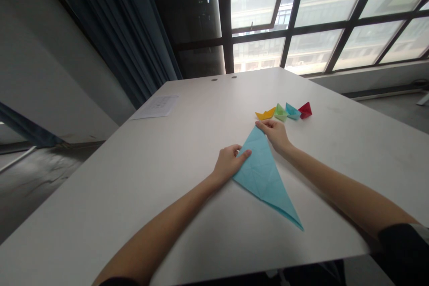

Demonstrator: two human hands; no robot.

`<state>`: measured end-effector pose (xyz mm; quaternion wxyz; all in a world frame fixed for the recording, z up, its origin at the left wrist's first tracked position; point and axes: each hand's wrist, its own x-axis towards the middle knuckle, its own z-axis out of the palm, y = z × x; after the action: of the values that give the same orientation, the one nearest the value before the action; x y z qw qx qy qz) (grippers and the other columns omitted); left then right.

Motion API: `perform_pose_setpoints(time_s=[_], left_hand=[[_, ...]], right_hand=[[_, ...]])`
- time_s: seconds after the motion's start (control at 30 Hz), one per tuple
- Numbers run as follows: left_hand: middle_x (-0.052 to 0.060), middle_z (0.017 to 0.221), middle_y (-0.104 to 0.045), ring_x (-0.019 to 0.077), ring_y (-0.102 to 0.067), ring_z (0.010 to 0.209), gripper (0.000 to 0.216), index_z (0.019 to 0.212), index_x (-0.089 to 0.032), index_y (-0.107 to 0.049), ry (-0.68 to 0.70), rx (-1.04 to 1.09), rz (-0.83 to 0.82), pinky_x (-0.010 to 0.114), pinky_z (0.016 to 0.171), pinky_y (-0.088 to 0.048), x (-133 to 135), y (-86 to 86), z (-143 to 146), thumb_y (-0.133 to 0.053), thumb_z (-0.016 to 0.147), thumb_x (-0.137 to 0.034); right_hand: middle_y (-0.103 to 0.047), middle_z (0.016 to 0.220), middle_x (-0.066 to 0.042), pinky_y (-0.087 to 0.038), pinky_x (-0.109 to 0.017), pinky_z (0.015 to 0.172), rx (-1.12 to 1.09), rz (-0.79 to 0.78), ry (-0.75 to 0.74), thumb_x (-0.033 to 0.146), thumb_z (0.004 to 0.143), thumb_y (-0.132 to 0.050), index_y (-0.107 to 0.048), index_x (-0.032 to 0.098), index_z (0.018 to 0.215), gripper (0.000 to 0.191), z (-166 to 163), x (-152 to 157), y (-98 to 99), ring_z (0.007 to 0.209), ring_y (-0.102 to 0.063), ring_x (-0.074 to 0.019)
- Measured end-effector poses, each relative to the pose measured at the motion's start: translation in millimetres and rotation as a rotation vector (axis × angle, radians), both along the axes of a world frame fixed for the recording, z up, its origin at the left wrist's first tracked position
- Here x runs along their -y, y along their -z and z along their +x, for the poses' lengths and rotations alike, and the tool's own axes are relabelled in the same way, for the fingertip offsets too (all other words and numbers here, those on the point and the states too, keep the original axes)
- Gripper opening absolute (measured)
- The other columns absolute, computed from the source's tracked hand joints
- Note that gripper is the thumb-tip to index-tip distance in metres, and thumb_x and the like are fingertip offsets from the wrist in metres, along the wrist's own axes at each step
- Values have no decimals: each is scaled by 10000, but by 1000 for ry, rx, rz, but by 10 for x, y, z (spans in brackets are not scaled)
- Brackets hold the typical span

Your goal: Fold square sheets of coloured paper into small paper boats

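A light blue folded paper triangle [264, 170] is tilted between my hands over the white table, its long folded edges running down to a point at the lower right. My left hand [231, 161] grips its left side, thumb on top and fingers mostly behind the paper. At the upper corner, my right hand [274, 133] pinches the paper between thumb and fingers. Faint crease lines cross the sheet. Just beyond my right hand stand small paper boats in a row: yellow [266, 114], green [280, 112], blue [292, 111] and red [305, 110].
The white table [161, 165] stretches out to the windows. A printed sheet of paper [156, 106] lies near its far left edge. Two round grommets [214, 80] are set near the far edge. A dark blue curtain [124, 22] hangs at the left.
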<state>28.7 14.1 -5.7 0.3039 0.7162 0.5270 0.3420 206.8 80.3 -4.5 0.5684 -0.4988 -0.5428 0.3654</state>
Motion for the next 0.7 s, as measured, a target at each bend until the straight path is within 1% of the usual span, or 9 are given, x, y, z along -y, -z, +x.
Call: perform_pose_setpoints(time_s=[0.07,0.27,0.4,0.47,0.53,0.6,0.63,0.7], left_hand=[[-29,491,-420,91,-357,476,419,728,-134,-654,6,-5,6,207,461,-247,-1,-3,-5,-497,727,-522],[-14,521,-465,95,-375,506,413,672,-125,-637,20,29,-6,205,467,-257,-25,15,-17,-438,780,-470],[-12,531,-485,97,-389,520,395,646,-126,-630,4,45,7,203,471,-269,-41,23,-19,-445,779,-449],[-9,536,-504,100,-400,522,395,660,-124,-635,-19,70,0,204,471,-277,-60,25,-31,-455,771,-458],[-7,547,-524,103,-415,523,403,692,-121,-642,-57,121,-14,204,472,-289,-89,29,-53,-461,764,-474],[-5,562,-542,105,-435,528,408,718,-118,-645,-100,181,-25,204,478,-307,-125,32,-83,-468,758,-484],[-4,571,-552,107,-445,534,406,726,-119,-645,-118,206,-27,204,484,-317,-143,33,-98,-473,754,-485],[-2,581,-563,109,-460,544,397,725,-121,-643,-145,235,-22,203,495,-333,-175,34,-125,-486,746,-484]], right_hand=[[-640,653,-52,-435,-263,530,9,8,15,524,618,-624,-637,141,699,392,1,-5,2,592,-560,-154],[-635,629,-42,-437,-271,548,-13,14,34,521,598,-642,-637,143,665,384,-2,-19,-13,581,-563,-150],[-636,647,-42,-462,-267,564,-58,-13,13,511,603,-650,-631,145,687,376,6,-26,-39,589,-565,-141],[-648,691,-37,-480,-262,588,-108,-92,-93,510,612,-649,-635,157,732,373,15,-10,-52,629,-584,-141],[-663,752,-37,-499,-266,626,-142,-228,-303,494,605,-668,-642,172,779,368,19,27,-52,680,-605,-147],[-673,784,-47,-510,-288,660,-127,-367,-515,466,575,-705,-649,174,787,365,13,77,-35,707,-619,-166],[-676,780,-53,-513,-298,665,-105,-419,-580,453,557,-722,-652,170,770,362,5,100,-22,707,-623,-177],[-679,756,-57,-514,-311,660,-64,-465,-625,438,539,-738,-653,162,732,347,-15,137,7,700,-625,-194]])
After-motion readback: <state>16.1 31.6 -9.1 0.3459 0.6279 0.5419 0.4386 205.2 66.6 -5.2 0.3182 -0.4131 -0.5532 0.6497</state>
